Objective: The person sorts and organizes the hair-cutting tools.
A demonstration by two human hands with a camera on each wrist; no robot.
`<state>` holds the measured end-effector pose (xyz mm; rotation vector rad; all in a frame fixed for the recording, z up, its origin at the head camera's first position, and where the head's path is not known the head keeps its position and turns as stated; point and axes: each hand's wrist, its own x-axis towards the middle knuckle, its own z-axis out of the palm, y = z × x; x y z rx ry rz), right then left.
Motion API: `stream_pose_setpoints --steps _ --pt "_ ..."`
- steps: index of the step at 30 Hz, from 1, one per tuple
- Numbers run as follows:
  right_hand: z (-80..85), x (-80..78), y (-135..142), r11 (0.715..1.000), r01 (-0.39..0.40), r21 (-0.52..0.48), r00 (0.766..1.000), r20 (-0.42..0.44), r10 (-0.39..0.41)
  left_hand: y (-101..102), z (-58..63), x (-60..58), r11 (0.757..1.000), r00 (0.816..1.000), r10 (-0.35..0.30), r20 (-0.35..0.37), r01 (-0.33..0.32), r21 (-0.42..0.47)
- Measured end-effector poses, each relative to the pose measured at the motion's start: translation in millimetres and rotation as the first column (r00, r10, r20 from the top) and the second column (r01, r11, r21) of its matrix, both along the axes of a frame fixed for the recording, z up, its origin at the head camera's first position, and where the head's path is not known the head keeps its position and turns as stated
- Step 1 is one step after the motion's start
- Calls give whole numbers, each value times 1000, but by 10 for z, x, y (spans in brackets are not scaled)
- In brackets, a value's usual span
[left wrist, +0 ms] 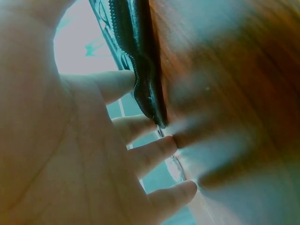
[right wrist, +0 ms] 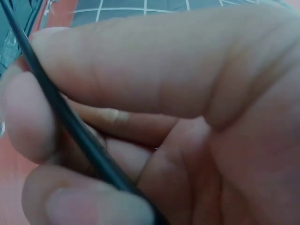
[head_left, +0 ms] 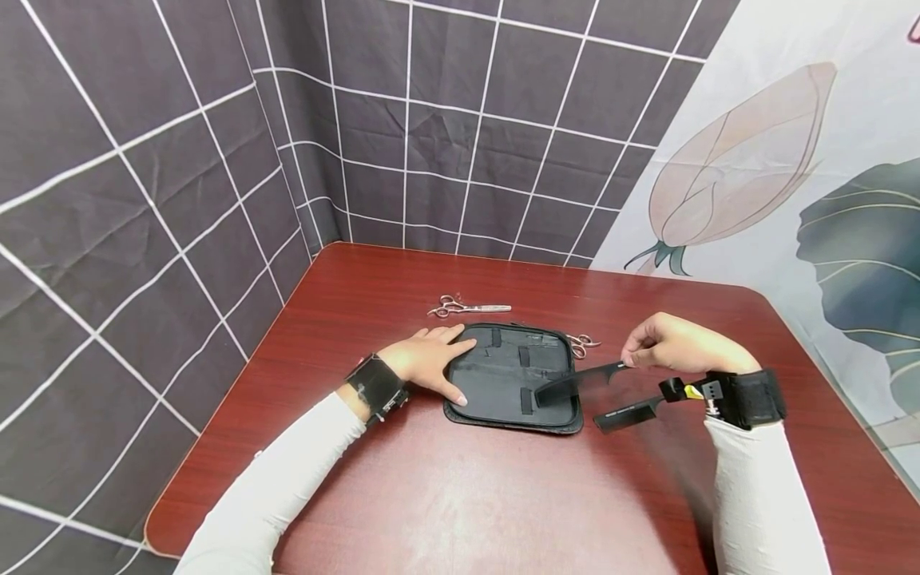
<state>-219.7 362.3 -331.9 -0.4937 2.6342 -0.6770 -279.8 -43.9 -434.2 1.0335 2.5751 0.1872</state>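
A black zip-edged case lies on the table with small dark elastic loops on its upper face. My left hand rests along its left edge, fingers spread and straight; the left wrist view shows the palm beside the zipped edge. Between thumb and fingers, my right hand pinches a black comb by its thin tail. The comb's wide end is over the right part of the case, near a loop; whether it touches cannot be told.
Thinning scissors lie behind the case. A second pair of scissors shows only its handles at the case's back right. Another black comb lies right of the case, below my right wrist. Tile-patterned cloth hangs behind the red-brown table.
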Motion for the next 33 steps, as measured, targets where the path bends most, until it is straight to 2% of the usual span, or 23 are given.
stream_pose_setpoints --steps 6,14,24,30,33 --pt "-22 -5 -33 1000 -6 1 1000 19 6 4 11 6 1000 1000 5 -4 -5 -5" --pt "-75 -28 -59 1000 29 6 990 134 -29 6 13 10 1000 1000 1 5 -1 -7" --pt "-111 -44 -86 1000 25 -1 981 195 -24 3 14 7 1000 1000 1 4 -1 -2" --pt "-233 -34 -53 999 39 33 984 172 -44 -11 14 6 1000 1000 -1 10 1 10" --pt "-329 -5 -27 999 27 25 981 189 -31 -38 13 -6 1000 1000 -5 14 5 14"
